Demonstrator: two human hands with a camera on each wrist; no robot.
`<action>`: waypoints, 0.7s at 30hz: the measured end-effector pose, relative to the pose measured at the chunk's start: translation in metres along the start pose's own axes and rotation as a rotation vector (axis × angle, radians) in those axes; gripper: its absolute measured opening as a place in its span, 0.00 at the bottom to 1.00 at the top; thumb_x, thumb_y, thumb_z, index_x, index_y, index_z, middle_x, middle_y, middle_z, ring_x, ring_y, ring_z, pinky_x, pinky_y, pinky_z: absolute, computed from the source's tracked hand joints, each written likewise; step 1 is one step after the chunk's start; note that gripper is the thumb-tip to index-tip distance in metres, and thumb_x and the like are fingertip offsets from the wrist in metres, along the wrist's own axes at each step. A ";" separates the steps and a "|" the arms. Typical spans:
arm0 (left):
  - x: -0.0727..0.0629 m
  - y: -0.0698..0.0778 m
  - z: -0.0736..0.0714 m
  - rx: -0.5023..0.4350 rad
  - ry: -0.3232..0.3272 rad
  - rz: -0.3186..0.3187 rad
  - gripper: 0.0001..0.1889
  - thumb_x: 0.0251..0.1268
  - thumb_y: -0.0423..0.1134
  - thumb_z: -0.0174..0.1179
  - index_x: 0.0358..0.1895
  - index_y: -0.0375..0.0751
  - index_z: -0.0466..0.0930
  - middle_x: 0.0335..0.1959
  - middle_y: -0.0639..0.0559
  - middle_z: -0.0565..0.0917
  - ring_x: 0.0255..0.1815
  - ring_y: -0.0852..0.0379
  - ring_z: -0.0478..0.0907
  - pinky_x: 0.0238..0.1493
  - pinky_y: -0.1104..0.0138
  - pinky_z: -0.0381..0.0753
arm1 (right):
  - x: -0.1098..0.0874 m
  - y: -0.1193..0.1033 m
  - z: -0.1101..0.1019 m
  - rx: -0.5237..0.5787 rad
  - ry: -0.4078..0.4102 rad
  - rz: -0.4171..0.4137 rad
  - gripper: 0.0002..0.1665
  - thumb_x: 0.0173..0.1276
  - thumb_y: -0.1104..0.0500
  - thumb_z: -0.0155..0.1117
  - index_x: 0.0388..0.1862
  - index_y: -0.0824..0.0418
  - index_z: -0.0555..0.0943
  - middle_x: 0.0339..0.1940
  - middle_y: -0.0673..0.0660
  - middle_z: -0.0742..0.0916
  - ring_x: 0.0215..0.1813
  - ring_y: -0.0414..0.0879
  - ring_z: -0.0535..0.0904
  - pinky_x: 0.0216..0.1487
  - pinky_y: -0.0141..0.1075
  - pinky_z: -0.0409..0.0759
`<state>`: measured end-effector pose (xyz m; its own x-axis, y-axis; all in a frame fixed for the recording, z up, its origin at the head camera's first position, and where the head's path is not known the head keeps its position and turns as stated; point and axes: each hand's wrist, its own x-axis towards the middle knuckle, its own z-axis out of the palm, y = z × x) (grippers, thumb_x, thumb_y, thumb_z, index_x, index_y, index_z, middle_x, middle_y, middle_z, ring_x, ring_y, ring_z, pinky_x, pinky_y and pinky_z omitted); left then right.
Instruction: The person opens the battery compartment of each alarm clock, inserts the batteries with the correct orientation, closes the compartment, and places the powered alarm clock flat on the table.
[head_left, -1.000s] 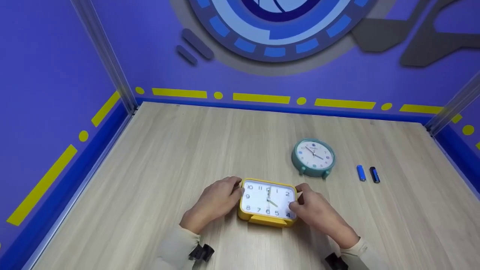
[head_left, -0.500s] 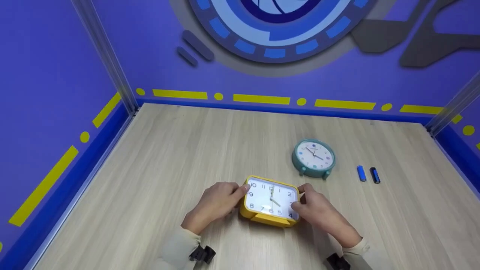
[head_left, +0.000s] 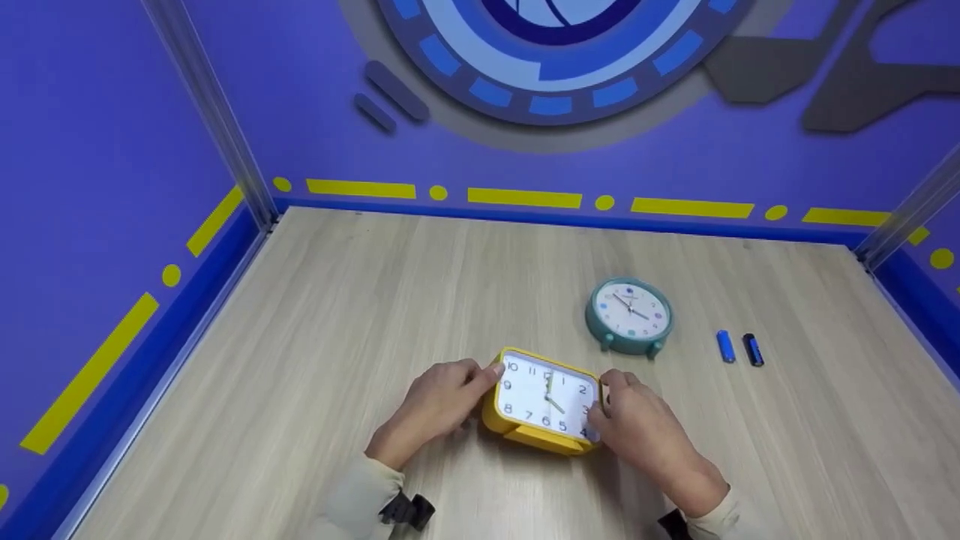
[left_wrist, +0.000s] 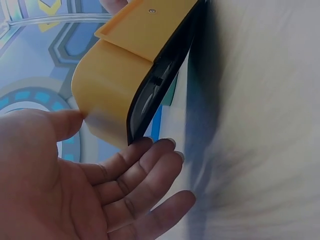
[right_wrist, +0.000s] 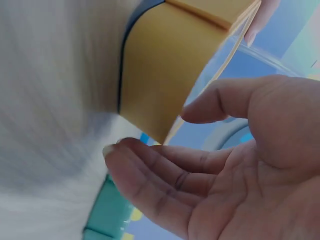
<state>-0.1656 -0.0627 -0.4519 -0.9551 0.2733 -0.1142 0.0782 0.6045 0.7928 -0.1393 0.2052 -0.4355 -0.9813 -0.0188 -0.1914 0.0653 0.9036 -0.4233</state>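
pale tabletop (head_left: 375, 300): left grip (head_left: 441, 401) and right grip (head_left: 643, 421) hold yellow clock (head_left: 534, 396), numerals 7–11 legible.

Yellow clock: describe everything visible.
The yellow clock is a plastic-looking rounded rectangle with a white face, dark numerals, pale pointers toward 12 and 4, a ledge with a screw along its lower side, and a dark back. It is face up but tilted, left end raised off the table. The left hand grips that end; the right hand grips the opposite end, thumb near the 3.
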 end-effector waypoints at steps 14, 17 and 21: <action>-0.002 0.007 -0.001 -0.076 0.005 0.041 0.26 0.81 0.64 0.51 0.40 0.43 0.80 0.27 0.52 0.80 0.21 0.51 0.80 0.22 0.63 0.74 | -0.014 -0.010 -0.002 -0.101 0.065 -0.116 0.22 0.72 0.55 0.73 0.57 0.67 0.81 0.42 0.58 0.81 0.39 0.50 0.77 0.39 0.41 0.82; -0.002 0.008 -0.002 -0.081 0.024 0.058 0.25 0.81 0.63 0.52 0.41 0.43 0.81 0.28 0.53 0.80 0.21 0.53 0.79 0.24 0.63 0.75 | -0.013 -0.011 -0.003 -0.090 0.030 -0.107 0.25 0.74 0.50 0.72 0.58 0.67 0.81 0.43 0.58 0.81 0.40 0.49 0.77 0.41 0.41 0.81; -0.002 0.011 0.000 -0.079 0.039 0.090 0.22 0.82 0.61 0.53 0.42 0.44 0.81 0.29 0.55 0.80 0.21 0.58 0.76 0.26 0.63 0.75 | -0.012 -0.009 -0.007 -0.066 -0.025 -0.085 0.30 0.77 0.42 0.68 0.60 0.67 0.81 0.42 0.56 0.81 0.41 0.49 0.77 0.43 0.42 0.81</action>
<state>-0.1632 -0.0568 -0.4434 -0.9557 0.2938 -0.0189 0.1424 0.5174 0.8438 -0.1297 0.2002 -0.4233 -0.9780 -0.1060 -0.1797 -0.0305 0.9247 -0.3795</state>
